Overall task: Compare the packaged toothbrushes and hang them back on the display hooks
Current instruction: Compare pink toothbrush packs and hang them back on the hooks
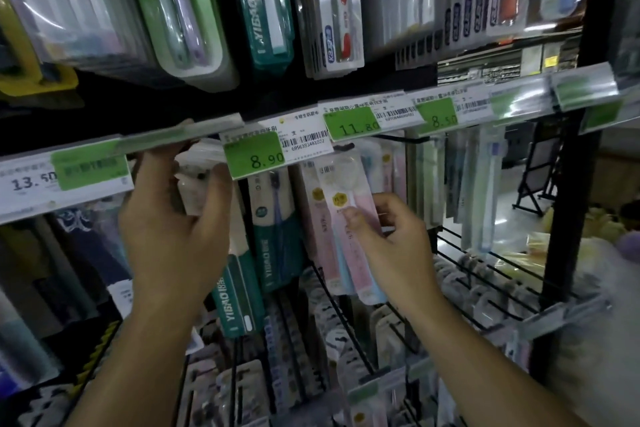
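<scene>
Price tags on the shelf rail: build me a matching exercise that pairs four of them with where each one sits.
Tags:
1. 13.50 tag
2. 8.90 tag
3. 11.80 tag
4. 8.50 tag

Places:
A. Above the pink pack pinched by the right hand
B. Farthest left on the rail, left of the left hand
C. Farthest right of the four
D. Just right of the left hand's fingers, above a teal pack

Pairs: 1-B, 2-D, 3-A, 4-C
</scene>
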Demonstrator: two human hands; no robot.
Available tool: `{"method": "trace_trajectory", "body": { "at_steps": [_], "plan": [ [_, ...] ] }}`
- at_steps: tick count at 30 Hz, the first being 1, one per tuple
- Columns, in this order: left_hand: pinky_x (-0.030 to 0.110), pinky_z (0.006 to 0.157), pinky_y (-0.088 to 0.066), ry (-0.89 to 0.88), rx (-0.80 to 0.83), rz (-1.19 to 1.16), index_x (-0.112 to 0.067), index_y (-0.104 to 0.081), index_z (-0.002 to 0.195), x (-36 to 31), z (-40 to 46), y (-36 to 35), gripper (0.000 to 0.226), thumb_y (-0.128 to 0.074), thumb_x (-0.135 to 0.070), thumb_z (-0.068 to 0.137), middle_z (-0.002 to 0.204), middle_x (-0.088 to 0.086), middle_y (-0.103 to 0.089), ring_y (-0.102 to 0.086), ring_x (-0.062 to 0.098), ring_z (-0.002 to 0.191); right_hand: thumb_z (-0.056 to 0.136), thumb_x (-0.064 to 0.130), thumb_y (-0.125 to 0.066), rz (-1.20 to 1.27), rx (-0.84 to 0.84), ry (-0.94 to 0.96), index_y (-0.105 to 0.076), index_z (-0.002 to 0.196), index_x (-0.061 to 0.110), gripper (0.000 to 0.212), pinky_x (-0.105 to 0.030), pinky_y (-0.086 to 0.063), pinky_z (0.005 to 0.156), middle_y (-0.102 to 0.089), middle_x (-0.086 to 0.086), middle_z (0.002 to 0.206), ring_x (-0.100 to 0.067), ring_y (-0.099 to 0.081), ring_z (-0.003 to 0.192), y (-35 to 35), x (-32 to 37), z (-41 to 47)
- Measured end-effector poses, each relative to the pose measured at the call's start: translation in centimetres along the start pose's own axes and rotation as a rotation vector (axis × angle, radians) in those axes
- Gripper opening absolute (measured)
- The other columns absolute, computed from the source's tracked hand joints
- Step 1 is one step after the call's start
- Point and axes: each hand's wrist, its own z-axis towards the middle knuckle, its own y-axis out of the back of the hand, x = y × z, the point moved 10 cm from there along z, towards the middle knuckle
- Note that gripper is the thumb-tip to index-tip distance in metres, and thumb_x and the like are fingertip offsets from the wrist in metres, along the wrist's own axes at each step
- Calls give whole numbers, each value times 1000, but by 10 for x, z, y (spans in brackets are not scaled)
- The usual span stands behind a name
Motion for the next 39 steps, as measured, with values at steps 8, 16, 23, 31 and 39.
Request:
{"method": "trace_trajectory", "body": {
  "at_steps": [8, 16, 23, 31, 39],
  "plan": [
    [32, 99, -46, 175, 113, 77, -29, -47, 143, -1, -15, -2, 47, -61, -33, 98, 142, -3, -58, -54, 13, 130, 88, 36, -68, 222, 288, -34, -59, 79, 11, 28, -28, -42, 58, -55, -23, 75, -16, -50, 63, 5, 20, 2],
    [29, 103, -34, 252, 122, 474, -20, -53, 134, -47, -71, -17, 44, -67, -27, 93, 153, 0, -34, -34, 18, 138, 82, 42, -67, 390, 553, -133, -72, 81, 27, 16, -25, -54, 67, -72, -5, 80, -12, -66, 72, 37, 12, 10],
    [22, 85, -46, 328, 91, 275, -30, -53, 114, -68, -97, -59, 23, -64, -23, 95, 120, -2, -51, -51, -11, 104, 80, 44, -75, 408, 478, -283, -76, 91, 25, 23, -47, -50, 84, -75, -14, 91, -27, -68, 84, 97, -44, 5],
    [7, 68, -47, 496, 27, 85, -38, -58, 109, -47, -96, -95, 18, -67, -32, 94, 111, -17, -63, -58, -12, 99, 59, 58, -73, 388, 385, -371, -76, 86, 20, 47, -32, -44, 72, -72, 0, 73, -8, -65, 64, 142, -82, -9],
    [28, 80, -57, 855, 5, -117, -30, -58, 114, 27, -132, -128, 34, -77, -34, 86, 108, -15, -66, -66, 5, 97, 67, 60, -73, 365, 388, -354, -76, 95, 21, 48, -46, -50, 83, -76, -6, 87, -26, -70, 84, 144, -84, -3]
  ]
}}
